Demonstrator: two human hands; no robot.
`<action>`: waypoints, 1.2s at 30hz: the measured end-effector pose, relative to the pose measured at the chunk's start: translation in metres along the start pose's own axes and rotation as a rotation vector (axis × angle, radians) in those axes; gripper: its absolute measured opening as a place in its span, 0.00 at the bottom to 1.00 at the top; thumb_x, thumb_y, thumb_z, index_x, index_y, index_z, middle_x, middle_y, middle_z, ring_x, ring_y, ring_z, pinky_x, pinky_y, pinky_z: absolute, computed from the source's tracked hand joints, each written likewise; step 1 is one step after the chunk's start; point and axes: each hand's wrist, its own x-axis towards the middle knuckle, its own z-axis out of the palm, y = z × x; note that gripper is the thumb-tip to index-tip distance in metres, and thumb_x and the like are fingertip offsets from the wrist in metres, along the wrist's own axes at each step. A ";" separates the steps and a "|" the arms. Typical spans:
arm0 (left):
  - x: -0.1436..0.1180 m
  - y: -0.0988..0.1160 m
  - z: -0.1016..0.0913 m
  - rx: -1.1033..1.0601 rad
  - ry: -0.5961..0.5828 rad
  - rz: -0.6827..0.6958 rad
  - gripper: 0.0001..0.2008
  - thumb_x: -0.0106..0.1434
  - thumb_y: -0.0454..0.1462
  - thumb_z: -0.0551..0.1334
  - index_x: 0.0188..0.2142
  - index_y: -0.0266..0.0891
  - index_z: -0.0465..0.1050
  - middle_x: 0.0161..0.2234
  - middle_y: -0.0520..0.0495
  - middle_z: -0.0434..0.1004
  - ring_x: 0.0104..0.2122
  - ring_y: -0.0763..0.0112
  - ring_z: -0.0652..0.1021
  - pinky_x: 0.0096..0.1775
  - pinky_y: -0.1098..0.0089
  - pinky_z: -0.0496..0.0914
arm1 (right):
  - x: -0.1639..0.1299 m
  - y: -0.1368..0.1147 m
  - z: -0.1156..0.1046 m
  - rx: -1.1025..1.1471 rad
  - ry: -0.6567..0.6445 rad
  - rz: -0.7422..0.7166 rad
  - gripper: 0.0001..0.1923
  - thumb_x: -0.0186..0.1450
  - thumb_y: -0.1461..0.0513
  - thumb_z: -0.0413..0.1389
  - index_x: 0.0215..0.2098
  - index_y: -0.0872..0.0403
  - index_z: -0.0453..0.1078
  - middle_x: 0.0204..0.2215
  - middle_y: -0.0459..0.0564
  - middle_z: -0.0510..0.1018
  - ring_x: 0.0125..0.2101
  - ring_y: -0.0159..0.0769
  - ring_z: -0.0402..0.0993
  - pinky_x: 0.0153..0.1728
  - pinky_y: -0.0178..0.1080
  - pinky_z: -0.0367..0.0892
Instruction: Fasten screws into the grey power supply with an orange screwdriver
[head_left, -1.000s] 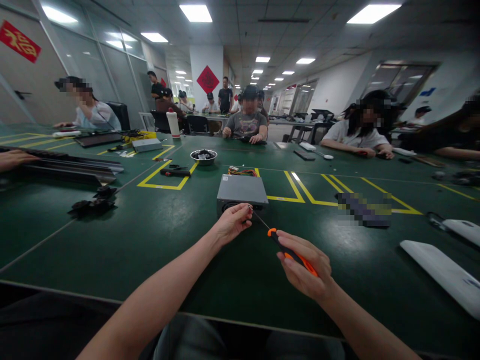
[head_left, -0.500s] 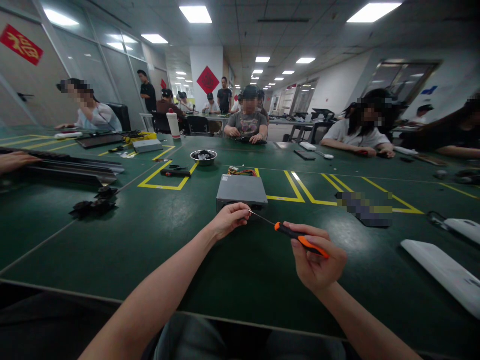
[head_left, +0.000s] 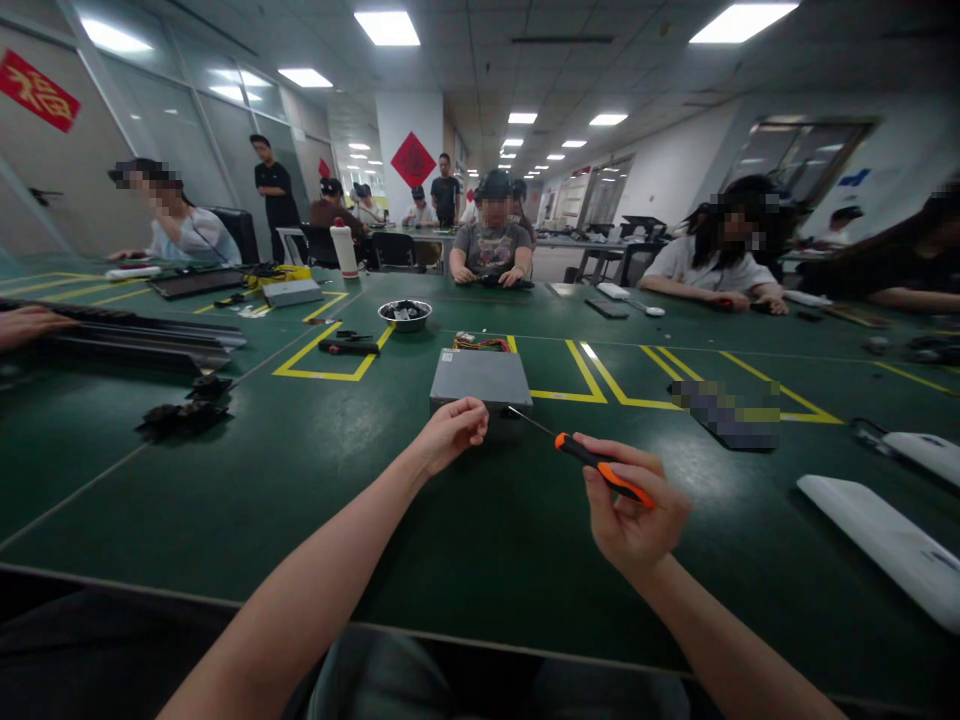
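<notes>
Gripping a screwdriver with an orange-and-black handle, the right hand was closed round it near the middle of the dark green worktop, its thin metal shaft angled up and left toward the flat grey metal box. The left hand rested loosely curled against the box's near face, fingers bent; whether it pinched anything small I could not tell. The box sat just beyond both hands, boxy and matte, with coloured wires at its far side. Farther off stood a round steel bowl beside yellow tape lines. Smooth white panels lay to the right.
</notes>
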 end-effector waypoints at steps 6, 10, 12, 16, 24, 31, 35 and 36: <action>-0.002 0.007 0.002 0.020 0.089 0.133 0.15 0.57 0.45 0.60 0.23 0.36 0.62 0.15 0.57 0.60 0.14 0.84 0.61 0.16 0.81 0.52 | 0.000 -0.003 0.001 -0.173 -0.206 -0.305 0.17 0.53 0.74 0.56 0.38 0.52 0.63 0.43 0.53 0.73 0.42 0.38 0.73 0.35 0.39 0.75; -0.004 0.010 0.011 -0.051 0.214 0.195 0.12 0.59 0.43 0.58 0.29 0.35 0.69 0.23 0.49 0.74 0.22 0.78 0.74 0.23 0.79 0.65 | 0.000 -0.006 0.006 -0.231 -0.285 -0.407 0.14 0.54 0.74 0.56 0.35 0.53 0.65 0.42 0.53 0.74 0.42 0.37 0.73 0.35 0.37 0.75; -0.006 0.014 0.014 -0.194 0.171 0.117 0.12 0.62 0.40 0.54 0.37 0.33 0.71 0.34 0.43 0.77 0.33 0.73 0.77 0.33 0.76 0.70 | -0.001 -0.005 0.008 -0.234 -0.302 -0.417 0.13 0.54 0.73 0.56 0.35 0.54 0.65 0.43 0.53 0.74 0.43 0.37 0.72 0.36 0.37 0.74; -0.008 0.019 0.016 -0.351 0.055 0.007 0.19 0.65 0.40 0.46 0.42 0.31 0.71 0.43 0.40 0.75 0.42 0.68 0.76 0.42 0.71 0.69 | -0.006 -0.001 0.008 -0.251 -0.330 -0.402 0.13 0.54 0.73 0.56 0.35 0.55 0.65 0.43 0.54 0.74 0.44 0.37 0.72 0.37 0.38 0.74; -0.004 0.013 0.008 0.025 0.247 0.239 0.10 0.57 0.40 0.62 0.25 0.37 0.69 0.20 0.55 0.67 0.21 0.82 0.67 0.28 0.79 0.62 | -0.006 0.002 0.009 -0.236 -0.317 -0.418 0.17 0.53 0.74 0.56 0.39 0.53 0.64 0.46 0.55 0.72 0.45 0.38 0.71 0.37 0.39 0.74; -0.012 0.009 0.004 0.743 0.462 0.577 0.15 0.60 0.42 0.56 0.19 0.40 0.68 0.19 0.52 0.63 0.25 0.73 0.66 0.34 0.74 0.59 | -0.009 0.005 0.012 -0.239 -0.350 -0.447 0.18 0.53 0.74 0.56 0.40 0.53 0.64 0.47 0.55 0.71 0.47 0.39 0.70 0.38 0.40 0.74; -0.016 0.006 0.011 0.957 0.335 0.656 0.11 0.59 0.35 0.56 0.41 0.46 0.73 0.42 0.47 0.73 0.46 0.65 0.68 0.52 0.67 0.51 | -0.011 0.007 0.014 -0.263 -0.355 -0.452 0.17 0.53 0.73 0.57 0.40 0.54 0.65 0.47 0.56 0.71 0.47 0.40 0.69 0.39 0.40 0.73; -0.016 0.005 0.013 0.986 0.310 0.662 0.14 0.59 0.33 0.55 0.44 0.46 0.71 0.47 0.47 0.71 0.49 0.64 0.66 0.54 0.66 0.48 | -0.011 0.008 0.014 -0.270 -0.356 -0.453 0.18 0.53 0.73 0.57 0.40 0.54 0.65 0.47 0.56 0.71 0.47 0.40 0.69 0.40 0.40 0.73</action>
